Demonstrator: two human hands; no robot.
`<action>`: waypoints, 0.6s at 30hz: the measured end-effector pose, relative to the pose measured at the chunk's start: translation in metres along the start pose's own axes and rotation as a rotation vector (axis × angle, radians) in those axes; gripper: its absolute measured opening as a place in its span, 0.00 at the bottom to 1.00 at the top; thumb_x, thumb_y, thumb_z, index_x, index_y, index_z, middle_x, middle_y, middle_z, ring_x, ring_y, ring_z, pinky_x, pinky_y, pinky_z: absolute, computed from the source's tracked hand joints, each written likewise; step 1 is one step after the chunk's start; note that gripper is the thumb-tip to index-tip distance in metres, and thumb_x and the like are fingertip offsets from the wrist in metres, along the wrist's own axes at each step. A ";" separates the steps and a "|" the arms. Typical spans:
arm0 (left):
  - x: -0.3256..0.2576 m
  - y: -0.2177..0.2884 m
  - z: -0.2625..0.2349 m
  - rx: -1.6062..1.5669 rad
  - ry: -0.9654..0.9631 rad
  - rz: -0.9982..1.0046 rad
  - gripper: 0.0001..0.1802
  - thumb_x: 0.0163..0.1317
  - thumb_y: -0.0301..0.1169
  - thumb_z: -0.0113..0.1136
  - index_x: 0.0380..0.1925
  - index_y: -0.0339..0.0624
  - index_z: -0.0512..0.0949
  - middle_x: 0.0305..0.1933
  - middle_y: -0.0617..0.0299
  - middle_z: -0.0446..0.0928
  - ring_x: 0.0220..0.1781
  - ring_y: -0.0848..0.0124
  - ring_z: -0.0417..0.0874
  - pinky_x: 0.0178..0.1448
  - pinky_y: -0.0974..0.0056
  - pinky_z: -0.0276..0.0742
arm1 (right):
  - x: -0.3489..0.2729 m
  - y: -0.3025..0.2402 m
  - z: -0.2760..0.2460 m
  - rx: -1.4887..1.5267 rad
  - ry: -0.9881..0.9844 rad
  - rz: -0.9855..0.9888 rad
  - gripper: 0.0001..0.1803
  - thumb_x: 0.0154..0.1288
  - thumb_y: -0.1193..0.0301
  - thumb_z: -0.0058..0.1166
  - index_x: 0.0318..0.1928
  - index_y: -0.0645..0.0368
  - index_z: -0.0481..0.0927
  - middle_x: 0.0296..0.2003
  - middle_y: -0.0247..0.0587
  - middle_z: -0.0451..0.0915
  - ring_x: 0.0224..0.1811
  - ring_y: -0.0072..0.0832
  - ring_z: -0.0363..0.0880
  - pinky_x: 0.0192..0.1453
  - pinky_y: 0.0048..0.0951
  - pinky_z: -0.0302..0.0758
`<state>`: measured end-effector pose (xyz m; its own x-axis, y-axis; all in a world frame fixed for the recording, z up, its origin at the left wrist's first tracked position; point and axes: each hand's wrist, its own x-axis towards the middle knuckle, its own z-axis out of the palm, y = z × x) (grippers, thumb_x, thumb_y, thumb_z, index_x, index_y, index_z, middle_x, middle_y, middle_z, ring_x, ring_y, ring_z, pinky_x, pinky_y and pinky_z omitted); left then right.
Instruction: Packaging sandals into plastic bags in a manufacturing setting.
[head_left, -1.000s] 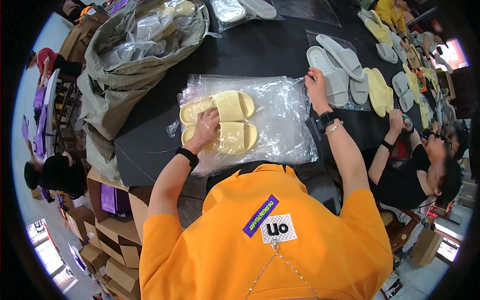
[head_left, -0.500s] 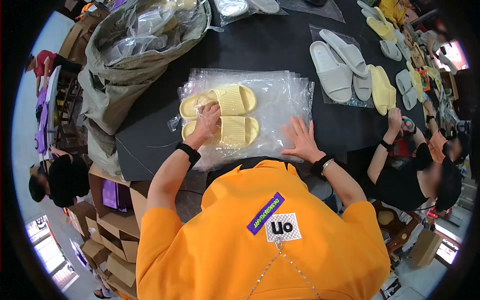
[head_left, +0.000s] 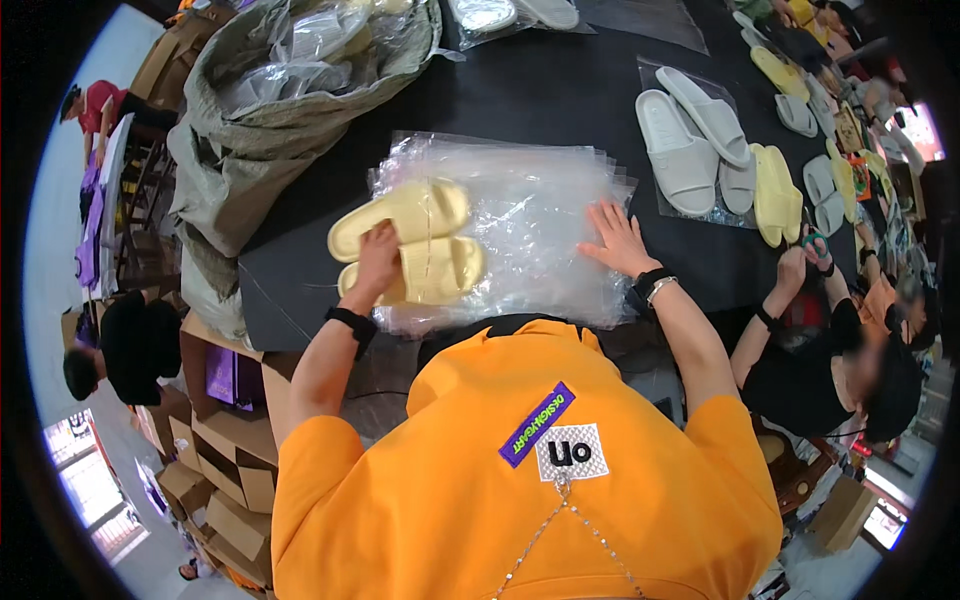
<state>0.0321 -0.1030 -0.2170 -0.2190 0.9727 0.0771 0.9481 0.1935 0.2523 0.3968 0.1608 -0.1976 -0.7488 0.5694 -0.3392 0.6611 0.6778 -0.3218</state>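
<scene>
A pair of pale yellow slide sandals point(head_left: 440, 265) lies side by side over the left part of a stack of clear plastic bags point(head_left: 535, 240). My left hand point(head_left: 377, 262) is closed on the pair between the heel ends, with its fingertips hidden against the soles. A thin shiny line crosses the straps, but whether a bag covers the sandals I cannot tell. My right hand point(head_left: 617, 240) rests flat and spread on the right edge of the bag stack, holding nothing.
A large grey-green woven sack point(head_left: 240, 150) of bagged slides stands at the back left. Grey slides point(head_left: 680, 155) and yellow slides point(head_left: 775, 195) lie to the right on the black table point(head_left: 520, 90). A co-worker point(head_left: 810, 370) sits at the right; cardboard boxes point(head_left: 235, 440) stand lower left.
The yellow slides have shifted left across the bag stack with my left hand, partly past its left edge. My right hand stays spread on the stack's right side.
</scene>
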 end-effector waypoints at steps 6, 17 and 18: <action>-0.058 -0.073 -0.040 -0.554 0.554 -0.569 0.13 0.55 0.21 0.46 0.40 0.37 0.74 0.40 0.50 0.75 0.41 0.56 0.76 0.47 0.62 0.70 | -0.033 -0.005 -0.003 0.197 0.474 -0.040 0.35 0.56 0.57 0.56 0.61 0.57 0.61 0.64 0.56 0.50 0.68 0.48 0.46 0.68 0.46 0.47; 0.076 0.127 -0.108 -0.777 0.436 -0.034 0.21 0.49 0.26 0.58 0.46 0.37 0.70 0.46 0.50 0.72 0.50 0.56 0.70 0.55 0.60 0.64 | -0.119 -0.006 0.031 0.966 0.221 0.475 0.30 0.56 0.65 0.56 0.56 0.63 0.60 0.32 0.43 0.77 0.32 0.24 0.74 0.39 0.26 0.71; 0.095 0.158 -0.103 -0.748 0.327 0.072 0.17 0.46 0.25 0.57 0.40 0.37 0.71 0.41 0.49 0.71 0.46 0.53 0.70 0.50 0.55 0.64 | -0.117 -0.005 0.035 1.031 0.216 0.451 0.28 0.56 0.66 0.56 0.54 0.63 0.63 0.31 0.42 0.77 0.32 0.23 0.74 0.38 0.25 0.71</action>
<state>0.1375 0.0066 -0.0702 -0.3291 0.8707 0.3655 0.5835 -0.1167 0.8037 0.4827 0.0747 -0.1869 -0.3605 0.7996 -0.4804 0.5202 -0.2551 -0.8150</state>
